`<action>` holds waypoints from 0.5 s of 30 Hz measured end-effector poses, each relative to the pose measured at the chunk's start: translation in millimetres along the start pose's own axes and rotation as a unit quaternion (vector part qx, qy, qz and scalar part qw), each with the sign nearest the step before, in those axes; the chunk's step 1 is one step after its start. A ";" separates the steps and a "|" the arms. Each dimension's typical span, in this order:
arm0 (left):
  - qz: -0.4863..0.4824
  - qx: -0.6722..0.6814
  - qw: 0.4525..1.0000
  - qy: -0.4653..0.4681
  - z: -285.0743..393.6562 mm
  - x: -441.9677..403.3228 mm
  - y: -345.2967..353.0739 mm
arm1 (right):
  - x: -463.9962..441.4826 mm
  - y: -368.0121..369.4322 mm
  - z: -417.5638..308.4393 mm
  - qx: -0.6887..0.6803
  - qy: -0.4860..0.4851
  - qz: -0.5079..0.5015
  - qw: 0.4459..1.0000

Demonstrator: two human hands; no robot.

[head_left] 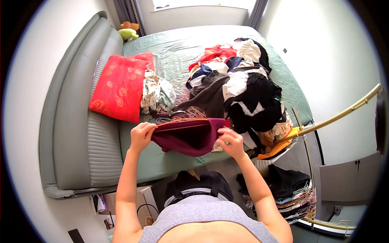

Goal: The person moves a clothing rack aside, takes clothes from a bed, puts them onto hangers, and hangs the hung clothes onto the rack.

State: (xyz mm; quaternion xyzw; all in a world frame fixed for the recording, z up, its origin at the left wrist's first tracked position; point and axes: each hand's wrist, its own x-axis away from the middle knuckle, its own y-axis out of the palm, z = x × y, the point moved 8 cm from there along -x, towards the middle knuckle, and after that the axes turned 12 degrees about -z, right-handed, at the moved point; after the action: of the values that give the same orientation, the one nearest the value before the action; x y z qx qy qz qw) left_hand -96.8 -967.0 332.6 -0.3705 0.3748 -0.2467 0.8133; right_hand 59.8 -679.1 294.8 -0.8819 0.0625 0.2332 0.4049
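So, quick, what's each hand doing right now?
Left hand: closed, holding one end of the maroon garment.
Right hand: partly curled at the garment's other end; whether it grips cannot be told.

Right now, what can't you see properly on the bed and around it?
All in the head view:
Maroon cloth: one corner is covered by the left hand's fingers.
Clothes pile: its bottom is buried under the upper clothes.
Pink hangers: too tangled to count.
Window: top cut off by the picture's edge.
Wall spot: too small to name.
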 end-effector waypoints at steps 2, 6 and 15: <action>-0.032 0.004 0.998 0.059 32.2 -14.5 14.9 | -9.9 -33.6 -13.2 0.095 0.034 0.107 0.989; -0.050 0.024 0.991 0.124 88.0 -37.0 49.1 | -2.0 -19.4 -11.3 0.018 0.013 -0.051 0.998; 0.030 0.014 0.996 0.077 176.8 -57.2 135.0 | 116.2 -85.0 -19.6 -0.200 0.250 0.039 0.947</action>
State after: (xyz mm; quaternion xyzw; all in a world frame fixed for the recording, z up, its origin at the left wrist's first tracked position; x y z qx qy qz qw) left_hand 25.7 -772.8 329.4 -0.3272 0.4438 -0.2550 0.7943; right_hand 195.0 -628.1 310.4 -0.9716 0.1483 0.0283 0.1824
